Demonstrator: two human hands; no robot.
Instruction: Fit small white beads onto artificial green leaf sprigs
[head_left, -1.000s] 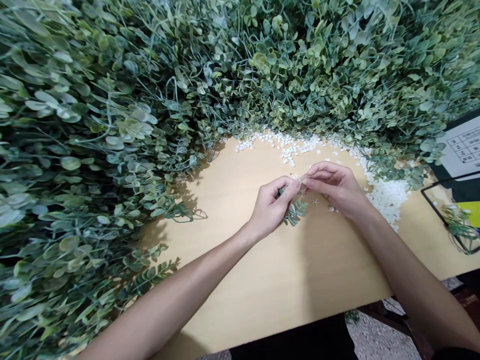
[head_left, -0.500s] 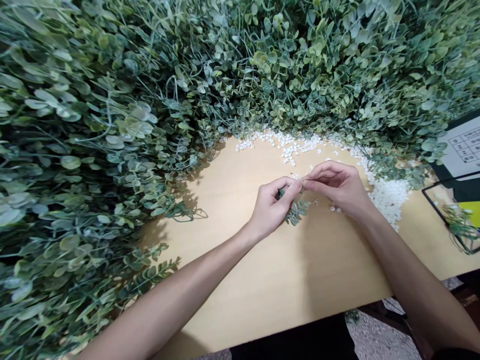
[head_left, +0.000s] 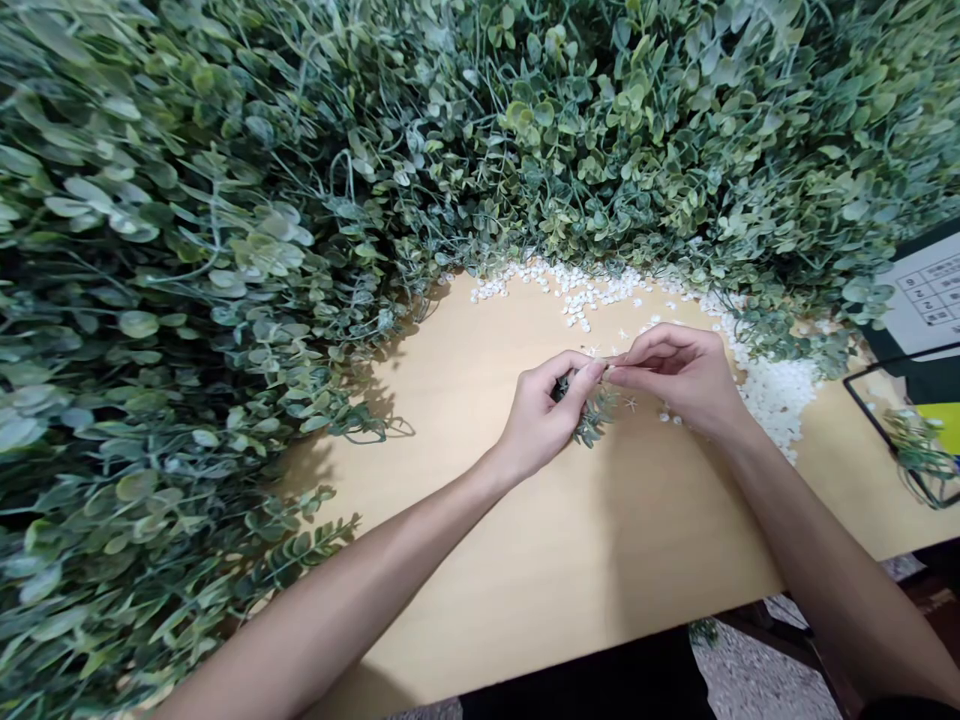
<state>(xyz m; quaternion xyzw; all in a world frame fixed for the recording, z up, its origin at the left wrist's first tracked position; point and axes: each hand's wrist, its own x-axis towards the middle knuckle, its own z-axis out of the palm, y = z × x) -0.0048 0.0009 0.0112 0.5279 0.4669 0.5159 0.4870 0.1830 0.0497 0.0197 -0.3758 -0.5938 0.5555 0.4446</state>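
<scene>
My left hand [head_left: 546, 412] is closed around a small green artificial leaf sprig [head_left: 594, 420], whose leaves stick out below my thumb. My right hand [head_left: 681, 376] pinches at the thin stem end just right of the left fingertips. Whatever tiny piece sits between the right fingertips is too small to make out. Close to the fingers, small white star-shaped pieces [head_left: 631, 404] lie on the table. Beyond and to the right of my hands are many small white pieces [head_left: 780, 400], heaped and scattered.
Dense artificial greenery [head_left: 420, 130] is piled along the back and left of the wooden table [head_left: 465, 580]. At the right edge are a printed sheet [head_left: 926, 290], a black frame [head_left: 874, 415] and a clump of green stems [head_left: 922, 450].
My right hand has shifted slightly to the right, with a little more stem showing between the fingertips. The sprig has turned a little in my left hand.
</scene>
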